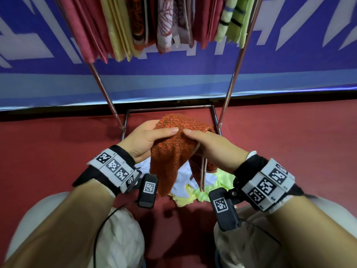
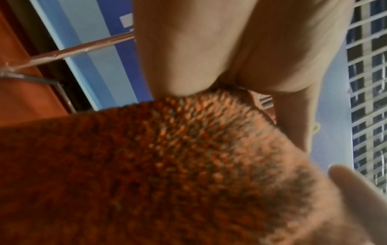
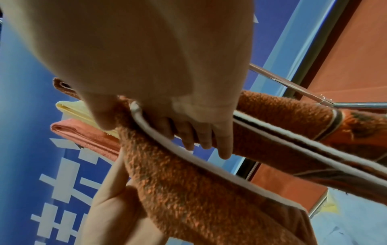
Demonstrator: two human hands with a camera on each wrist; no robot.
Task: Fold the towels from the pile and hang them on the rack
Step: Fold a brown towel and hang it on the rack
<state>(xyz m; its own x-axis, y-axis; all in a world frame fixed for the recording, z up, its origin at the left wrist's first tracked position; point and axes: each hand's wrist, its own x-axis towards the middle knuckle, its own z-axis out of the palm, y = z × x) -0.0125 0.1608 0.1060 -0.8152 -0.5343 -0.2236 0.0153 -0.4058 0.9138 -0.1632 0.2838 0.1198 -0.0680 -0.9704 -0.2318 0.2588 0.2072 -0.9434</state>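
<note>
Head view: left hand (image 1: 146, 140) and right hand (image 1: 210, 146) both grip the orange towel (image 1: 173, 151), thumbs nearly touching on its top fold, above the pile (image 1: 193, 188) on the red floor (image 1: 58, 151). Its piped edges (image 1: 202, 175) hang down. Just beyond, the rack (image 1: 104, 89) spreads its legs wide, with hung towels (image 1: 164, 22) far above.

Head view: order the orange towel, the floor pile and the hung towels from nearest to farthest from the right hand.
1. Orange towel: gripped in the right hand itself.
2. Floor pile: just below the hand.
3. Hung towels: up on the rack, farthest ahead.
</note>
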